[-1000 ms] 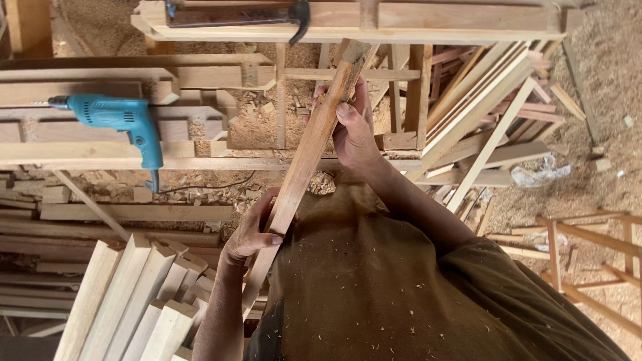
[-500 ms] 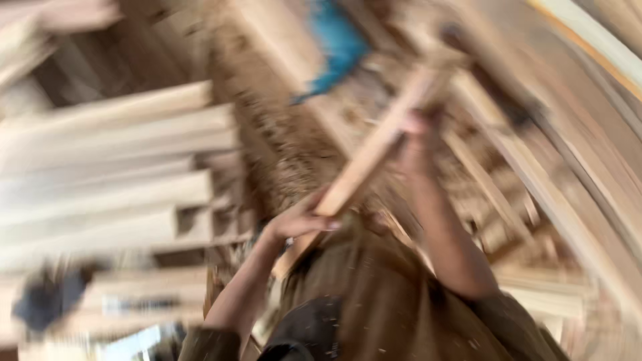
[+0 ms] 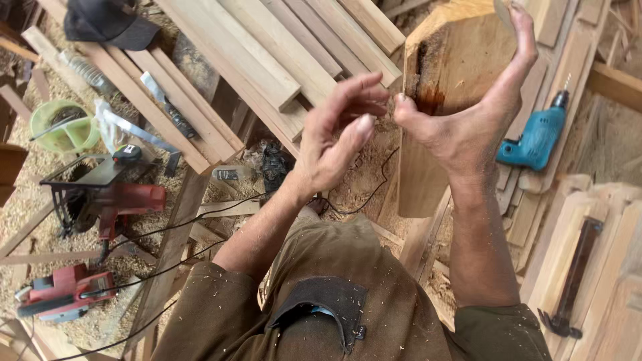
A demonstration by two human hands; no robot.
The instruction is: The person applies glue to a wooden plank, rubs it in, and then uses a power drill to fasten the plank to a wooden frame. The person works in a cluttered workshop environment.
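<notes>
Two bare hands are raised over a wood-littered workshop floor, and both meet at one wide wooden board. The right hand has its fingers stretched up along the board's right face, thumb pressed to the near side, so the board stands clamped upright in that grip; a dark reddish stain runs down the board's left edge just above the thumb. The left hand is beside that edge with fingers loosely curled and spread, the fingertips close to the wood, though whether they touch it cannot be told; it grips nothing. Behind the board's right edge a blue power drill lies among stacked planks. Past the left hand, long pale planks run diagonally toward the upper left, with a dark cap resting at their far end. Along the left edge sit a green bucket, a red circular saw and, lower down, a red power planer, their black cables trailing across the sawdust. At the lower right a dark hammer lies on a stack of light timber.
</notes>
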